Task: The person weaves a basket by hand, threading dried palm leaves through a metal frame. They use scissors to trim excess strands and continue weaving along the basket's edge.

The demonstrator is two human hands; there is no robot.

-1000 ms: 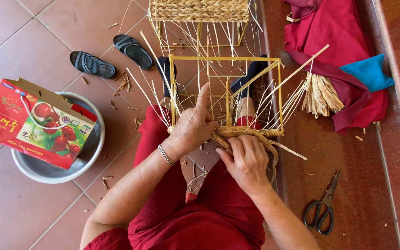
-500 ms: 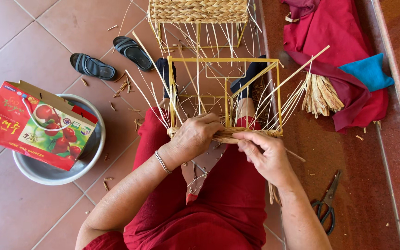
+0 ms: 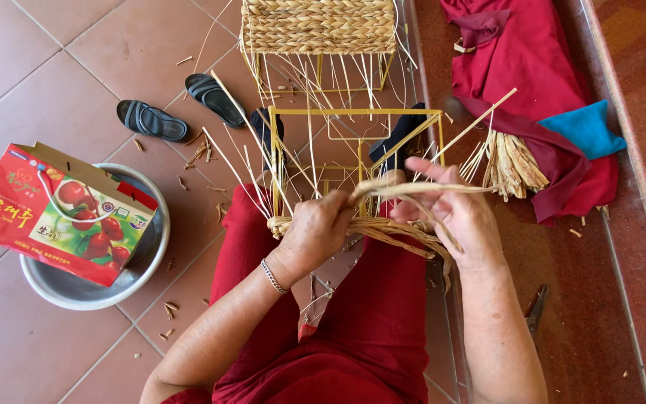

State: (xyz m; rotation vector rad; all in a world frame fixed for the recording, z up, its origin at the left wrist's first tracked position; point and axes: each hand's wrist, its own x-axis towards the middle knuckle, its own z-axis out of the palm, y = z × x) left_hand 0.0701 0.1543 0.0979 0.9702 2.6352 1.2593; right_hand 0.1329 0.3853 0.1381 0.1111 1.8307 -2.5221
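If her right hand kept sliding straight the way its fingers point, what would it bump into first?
The right hand points up and left, so it would probably first meet the straw strand across its fingers, then the thin uprights of the yellow wire frame. Depth is hard to judge from above.

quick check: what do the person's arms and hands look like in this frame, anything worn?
Both forearms are bare, with no sleeves reaching into view and no gloves. The left hand has a thin silver-coloured chain bracelet at the wrist. The right hand shows nothing at the wrist; rings cannot be made out on either. Clothing below is dark red.
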